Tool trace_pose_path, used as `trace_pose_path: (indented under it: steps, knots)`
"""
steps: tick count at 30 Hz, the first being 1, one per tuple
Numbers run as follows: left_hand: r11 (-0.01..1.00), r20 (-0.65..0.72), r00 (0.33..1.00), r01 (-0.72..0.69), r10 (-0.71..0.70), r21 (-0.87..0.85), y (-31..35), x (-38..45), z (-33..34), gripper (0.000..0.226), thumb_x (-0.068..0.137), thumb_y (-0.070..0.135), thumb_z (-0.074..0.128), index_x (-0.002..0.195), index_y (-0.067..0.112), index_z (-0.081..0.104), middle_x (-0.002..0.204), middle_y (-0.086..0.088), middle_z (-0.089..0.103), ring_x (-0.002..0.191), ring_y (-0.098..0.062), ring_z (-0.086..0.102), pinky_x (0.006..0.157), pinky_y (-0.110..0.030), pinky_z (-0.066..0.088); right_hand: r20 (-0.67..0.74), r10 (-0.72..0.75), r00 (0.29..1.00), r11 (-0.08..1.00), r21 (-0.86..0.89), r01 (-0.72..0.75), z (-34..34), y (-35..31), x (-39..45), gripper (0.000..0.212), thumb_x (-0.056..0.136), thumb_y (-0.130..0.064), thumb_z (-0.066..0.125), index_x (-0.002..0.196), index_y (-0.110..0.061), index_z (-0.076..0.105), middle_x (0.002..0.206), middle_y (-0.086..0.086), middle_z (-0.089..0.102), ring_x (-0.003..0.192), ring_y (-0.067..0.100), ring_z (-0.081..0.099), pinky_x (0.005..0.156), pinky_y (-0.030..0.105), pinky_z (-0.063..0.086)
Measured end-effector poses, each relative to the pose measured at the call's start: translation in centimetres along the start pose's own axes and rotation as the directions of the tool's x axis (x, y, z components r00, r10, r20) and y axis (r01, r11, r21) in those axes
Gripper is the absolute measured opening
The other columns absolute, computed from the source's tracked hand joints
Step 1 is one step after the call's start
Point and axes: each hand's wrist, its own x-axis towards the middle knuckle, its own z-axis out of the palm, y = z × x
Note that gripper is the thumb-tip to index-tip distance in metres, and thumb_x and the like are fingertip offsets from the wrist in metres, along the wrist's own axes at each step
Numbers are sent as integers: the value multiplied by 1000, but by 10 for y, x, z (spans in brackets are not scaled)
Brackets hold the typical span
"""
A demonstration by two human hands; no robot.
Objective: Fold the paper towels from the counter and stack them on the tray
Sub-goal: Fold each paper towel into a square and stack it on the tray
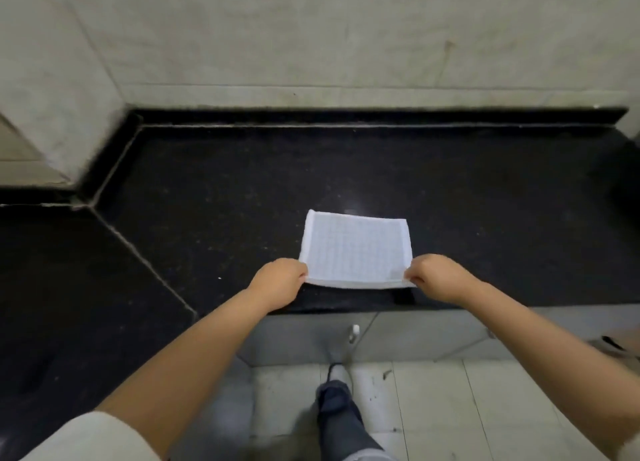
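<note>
Head view, paper towel (356,249) on counter (214,197), both hands' fingers (300,273) pinching near corners.

Support surface: black speckled stone counter (242,190), polished, L-shaped, with a diagonal grout seam running from the left corner toward the front edge. A low black upstand borders it at the back and left, against a pale tiled wall (311,45). A faint light reflection shows on the stone just behind the towel.

On it: one white paper towel (356,247), embossed grid texture, plain bands down left and right edges. Far part lies flat near the front edge; near edge appears slightly raised and layered. A small white speck (219,278) lies to its left.
</note>
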Motion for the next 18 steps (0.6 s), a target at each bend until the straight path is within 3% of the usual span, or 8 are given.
trace_pose_path:
  steps: [4,6,8,10,13,15,18]
  knots:
    - [999,225,974,-16,27,-50,3,17,13,15,96,18,38,83,18,45,92,-4,52,83,-19,47,70,-30,38,221,33,975,970,226,-84,7,17,3,35,84,-3,44,50,-11,39,55,3,38,55,17,34,54,25,27]
    - [996,206,979,7,11,-84,2,32,10,15,97,17,38,95,17,53,102,-4,57,88,-19,51,74,-30,41,244,57,968,945,301,-131,2,28,12,32,83,-2,45,51,-7,49,56,9,47,56,24,42,56,26,30]
    - [989,122,992,55,-38,-135,0,55,2,24,97,18,38,115,17,55,112,-3,57,98,-20,55,80,-30,44,187,79,979,932,333,-140,-6,41,27,23,85,-4,46,85,-2,69,86,12,67,83,26,60,69,28,41]
    - [987,45,996,89,-83,-138,-3,76,-5,28,97,19,41,123,18,51,115,-5,59,101,-22,57,81,-30,45,114,125,986,921,357,-158,-11,52,44,25,88,-7,48,107,-6,65,99,6,66,94,21,59,75,24,42]
    - [984,-12,989,149,-151,-102,-7,111,-12,25,96,20,44,118,14,54,113,-7,62,100,-22,58,84,-33,48,54,171,984,905,387,-179,-11,66,75,20,88,-9,50,104,-7,62,90,6,62,86,21,58,71,28,44]
    - [978,-47,981,181,-187,-104,-11,131,-14,20,95,20,44,108,13,58,107,-6,63,96,-21,58,84,-34,49,23,190,982,907,379,-184,-9,73,91,18,87,-7,49,95,-6,65,94,9,65,90,25,61,72,30,46]
    - [984,-68,982,171,-174,-47,-14,152,-11,20,95,20,43,103,14,61,106,-3,60,98,-16,55,84,-29,46,-34,214,976,910,371,-187,-1,79,110,23,87,-5,48,97,-6,68,105,9,62,98,23,58,78,28,46]
